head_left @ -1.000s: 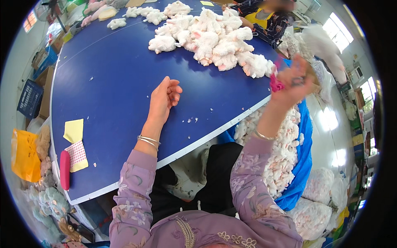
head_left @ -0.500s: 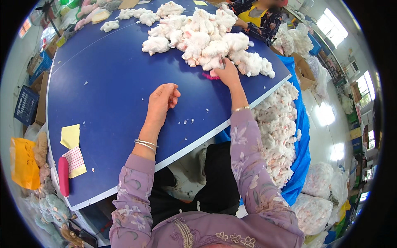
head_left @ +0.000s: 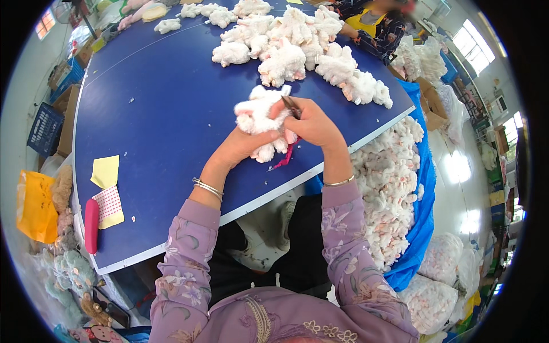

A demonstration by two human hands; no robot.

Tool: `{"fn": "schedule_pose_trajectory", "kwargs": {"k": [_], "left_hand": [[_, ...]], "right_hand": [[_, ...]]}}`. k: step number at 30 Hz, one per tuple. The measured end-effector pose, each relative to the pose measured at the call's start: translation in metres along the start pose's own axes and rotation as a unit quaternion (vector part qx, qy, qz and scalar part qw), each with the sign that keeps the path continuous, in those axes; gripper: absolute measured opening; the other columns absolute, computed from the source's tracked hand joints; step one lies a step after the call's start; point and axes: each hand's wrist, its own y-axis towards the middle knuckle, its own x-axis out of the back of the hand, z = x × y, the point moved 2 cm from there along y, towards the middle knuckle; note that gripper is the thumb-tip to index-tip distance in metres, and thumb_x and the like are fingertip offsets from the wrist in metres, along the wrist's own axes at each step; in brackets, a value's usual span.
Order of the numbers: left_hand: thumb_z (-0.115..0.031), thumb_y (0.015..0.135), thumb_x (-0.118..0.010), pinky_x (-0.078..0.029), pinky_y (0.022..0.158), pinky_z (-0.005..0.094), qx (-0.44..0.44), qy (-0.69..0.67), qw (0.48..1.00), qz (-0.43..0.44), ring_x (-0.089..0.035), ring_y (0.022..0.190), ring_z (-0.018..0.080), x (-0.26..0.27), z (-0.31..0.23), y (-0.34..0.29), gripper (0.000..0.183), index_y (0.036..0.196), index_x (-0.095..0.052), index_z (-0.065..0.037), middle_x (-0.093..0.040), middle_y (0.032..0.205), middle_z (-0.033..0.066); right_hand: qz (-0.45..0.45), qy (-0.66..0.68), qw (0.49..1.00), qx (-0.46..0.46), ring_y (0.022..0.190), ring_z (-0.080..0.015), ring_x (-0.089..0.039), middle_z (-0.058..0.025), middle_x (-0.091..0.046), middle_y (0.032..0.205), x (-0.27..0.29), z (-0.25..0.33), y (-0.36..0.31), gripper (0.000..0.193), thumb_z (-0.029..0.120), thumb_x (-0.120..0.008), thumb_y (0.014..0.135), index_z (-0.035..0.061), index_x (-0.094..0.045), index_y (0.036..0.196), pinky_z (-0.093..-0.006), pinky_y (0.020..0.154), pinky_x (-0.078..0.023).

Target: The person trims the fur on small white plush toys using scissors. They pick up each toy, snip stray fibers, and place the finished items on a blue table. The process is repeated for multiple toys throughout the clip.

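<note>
Newly listed: one white plush piece [head_left: 260, 117], now parted from the pile [head_left: 286, 40] at twelve o'clock and brought between both hands over the blue table [head_left: 171, 114]. Left hand [head_left: 240, 147]: clasped on its lower side. Right hand [head_left: 317, 124]: dark pointed tool [head_left: 290, 106] gripped, fingers set against the fleece; magenta strip [head_left: 286, 157] hung beneath. White heap [head_left: 380, 194]: seen at four o'clock. Work is judged to be narrowed to this single piece.

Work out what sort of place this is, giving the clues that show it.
Probably a soft-toy workshop: white plush pieces are heaped on a broad blue table, more fill a blue sack, and clear bags packed with similar pieces sit nearby.
</note>
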Motion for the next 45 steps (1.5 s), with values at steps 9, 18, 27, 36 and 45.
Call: {"fn": "schedule_pose_trajectory", "kwargs": {"k": [9, 18, 27, 36, 45], "left_hand": [[-0.024, 0.097, -0.055, -0.05, 0.057, 0.0259, -0.095, -0.204, 0.951, -0.21, -0.064, 0.08, 0.0133, 0.025, -0.003, 0.01, 0.03, 0.12, -0.056, -0.005, -0.065, 0.101, 0.005], [-0.03, 0.099, -0.051, -0.051, 0.056, 0.0231, -0.08, -0.245, 0.929, -0.266, -0.063, 0.073, 0.0105, 0.032, 0.002, 0.011, 0.031, 0.117, -0.055, -0.005, -0.064, 0.096, 0.0044], [-0.031, 0.098, -0.052, -0.056, 0.071, 0.0277, -0.099, -0.204, 0.933, -0.279, -0.067, 0.09, 0.0167, 0.022, -0.003, 0.012, 0.036, 0.122, -0.055, -0.005, -0.066, 0.106, 0.0069], [-0.043, 0.096, -0.056, -0.04, 0.054, 0.0217, -0.126, -0.182, 0.962, -0.157, -0.054, 0.07, 0.0091, 0.037, -0.011, 0.004, 0.052, 0.127, -0.049, -0.001, -0.061, 0.097, 0.0042], [-0.031, 0.097, -0.053, -0.04, 0.059, 0.0224, -0.077, -0.063, 0.96, -0.262, -0.054, 0.072, 0.0074, 0.036, -0.004, 0.007, 0.033, 0.118, -0.057, -0.006, -0.062, 0.093, 0.0005]], "right_hand": [[-0.159, 0.015, 0.987, 0.006, 0.073, -0.0078, -0.057, -0.0032, -0.067, 0.085, -0.022, -0.007, 0.01, 0.013, 0.011, -0.064, 0.086, -0.0004, -0.062, 0.093, -0.0247, 0.069, -0.047], [-0.166, -0.179, 0.966, 0.082, 0.08, -0.0244, -0.065, -0.0107, -0.066, 0.085, -0.076, -0.008, 0.01, 0.027, 0.016, -0.072, 0.079, 0.0031, -0.056, 0.096, -0.0347, 0.073, -0.051], [-0.236, -0.033, 0.968, 0.077, 0.062, -0.0068, -0.054, -0.0032, -0.058, 0.068, -0.073, -0.018, 0.012, 0.019, 0.01, -0.069, 0.079, -0.0002, -0.054, 0.084, -0.0251, 0.057, -0.046], [-0.361, 0.219, 0.894, 0.152, 0.046, -0.0035, -0.04, 0.001, -0.053, 0.063, 0.014, 0.031, -0.013, 0.012, 0.012, -0.063, 0.084, 0.0018, -0.06, 0.086, -0.0216, 0.042, -0.029], [-0.322, -0.244, 0.908, 0.111, 0.062, -0.0107, -0.052, -0.0097, -0.065, 0.086, 0.057, -0.003, -0.007, 0.029, 0.02, -0.058, 0.088, -0.0047, -0.064, 0.102, -0.0278, 0.054, -0.044]]}}
